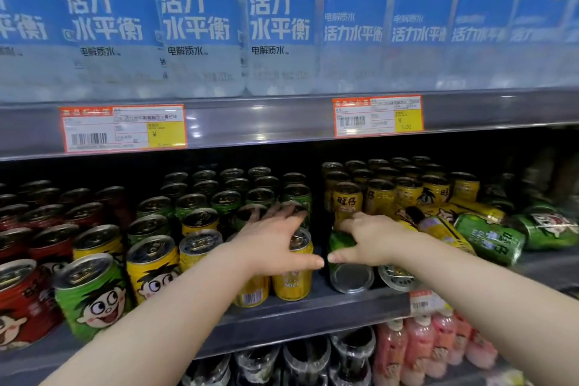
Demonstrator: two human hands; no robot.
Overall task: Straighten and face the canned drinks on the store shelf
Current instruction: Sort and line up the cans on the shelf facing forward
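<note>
Green toppled can [343,255] under right hand [371,236], fingers curled on it; left hand [275,241] grips upright yellow can [294,269]. Risk: rolling off shelf [313,310].

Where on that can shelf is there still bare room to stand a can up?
One bare strip runs along the shelf's front lip, before the upright yellow can and the tipped green can. A narrow dark gap separates the left hand and right hand. Left rows stand packed; fallen cans clutter the right.
</note>
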